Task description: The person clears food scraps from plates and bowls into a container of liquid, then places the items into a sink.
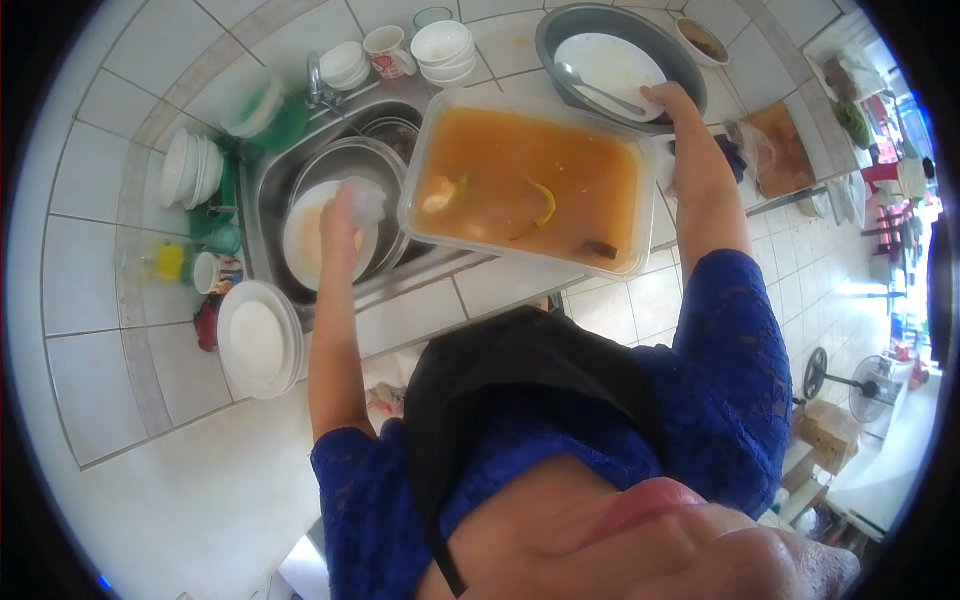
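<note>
My left hand [340, 217] is over a white plate [300, 244] in the sink, fingers around a blurred, whitish crumpled pad [367, 202]. Beneath the plate is a round metal basin [380, 159]. At the far right of the counter, my right hand [666, 97] grips the edge of an oval white plate [600, 66], thumb on top. That plate lies tilted inside a grey plastic basin [694, 82], with a metal spoon [600, 90] across it. Between my arms, a clear plastic tub [649, 225] holds cloudy orange-brown liquid with food scraps, including a green-yellow strip [546, 206].
Behind the sink [274, 277] are a faucet [315, 82], a mug [388, 52] and stacked white bowls [444, 49]. Stacked plates [259, 337] stand at its left, near more bowls [191, 169]. A small bowl [703, 41] with dark contents sits beyond the grey basin.
</note>
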